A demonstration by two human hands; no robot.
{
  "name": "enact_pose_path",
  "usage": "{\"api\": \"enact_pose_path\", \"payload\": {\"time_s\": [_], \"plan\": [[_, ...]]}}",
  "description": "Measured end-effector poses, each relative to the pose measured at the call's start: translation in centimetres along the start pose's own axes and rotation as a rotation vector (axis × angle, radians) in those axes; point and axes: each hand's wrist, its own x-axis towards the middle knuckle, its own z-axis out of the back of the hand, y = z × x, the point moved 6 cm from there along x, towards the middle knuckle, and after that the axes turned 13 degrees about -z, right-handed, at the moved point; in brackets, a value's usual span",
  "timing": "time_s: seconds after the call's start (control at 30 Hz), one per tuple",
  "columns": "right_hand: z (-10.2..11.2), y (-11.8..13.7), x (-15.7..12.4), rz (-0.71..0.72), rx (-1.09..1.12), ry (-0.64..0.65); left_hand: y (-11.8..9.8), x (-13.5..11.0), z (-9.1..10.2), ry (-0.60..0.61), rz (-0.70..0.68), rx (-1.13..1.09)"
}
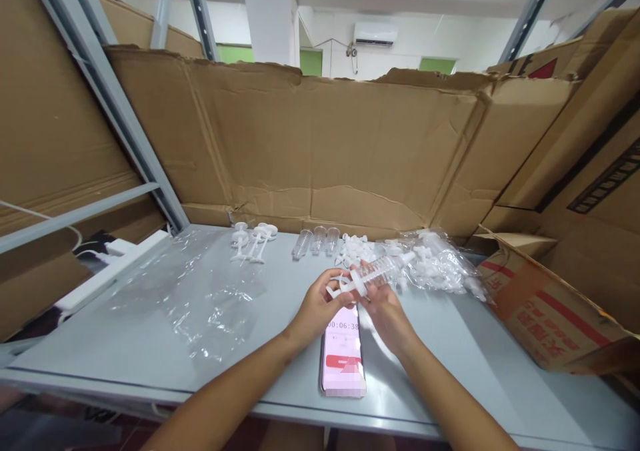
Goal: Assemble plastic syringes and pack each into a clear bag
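Observation:
A clear plastic syringe (379,272) with a white collar and plunger is held up in both hands, slanting to the upper right. My left hand (323,299) is closed around its white handle end. The fingers of my right hand (384,307) wrap the clear barrel from below and beside the collar. Beneath the hands, a phone (343,354) lies on the table showing a running timer. Just beyond the syringe is a pile of small white plastic pieces (354,247). Several clear barrels (319,240) stand or lean left of that pile.
White plungers (257,241) stand at the back left of the grey table (295,387). Clear plastic bags (215,317) lie flat on the left; another bag (440,264) with white parts sits back right. A power strip (113,271), cardboard box (545,311) and cardboard wall (350,144) border the space.

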Motion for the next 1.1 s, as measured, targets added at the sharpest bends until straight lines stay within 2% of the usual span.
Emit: {"api": "enact_pose_path", "payload": {"time_s": [0.1,0.2,0.27,0.37,0.43,0.53,0.63,0.7,0.83,1.0,1.1], "plan": [[-0.9,-1.2,-0.4,-0.096,-0.004,0.069,-0.7,-0.4,-0.4,0.036,-0.128,0.324],[-1.2,-1.9,-0.4,-0.176,0.086,0.132,-1.8,-0.7,-0.6,0.074,-0.336,0.782],[-1.5,-2.6,-0.3,-0.279,0.142,0.182,-2.4,-0.8,-1.0,0.072,-0.498,1.009],[-1.9,-3.5,0.0,-0.414,0.189,0.245,-3.0,-0.8,-1.5,0.031,-0.675,1.205],[-1.7,-3.2,0.2,-0.397,0.231,0.243,-3.4,-0.7,-1.7,0.030,-0.698,1.295],[-0.5,-1.9,0.7,-0.286,0.246,0.177,-4.4,-0.6,-1.5,0.074,-0.630,1.385],[1.0,-0.4,1.0,-0.208,0.177,0.081,-6.1,-1.7,0.1,0.066,-0.540,1.465],[1.8,0.6,1.1,-0.149,0.116,0.023,-7.0,-3.3,2.0,0.038,-0.489,1.528],[2.2,1.4,0.9,-0.077,0.029,-0.052,-7.9,-7.6,7.2,-0.085,-0.364,1.668],[1.7,0.5,0.5,-0.129,-0.033,-0.076,-7.0,-12.7,13.4,-0.189,-0.078,1.674],[1.6,0.3,0.4,-0.141,-0.081,-0.090,-6.3,-14.6,15.4,-0.218,0.053,1.637]]}}
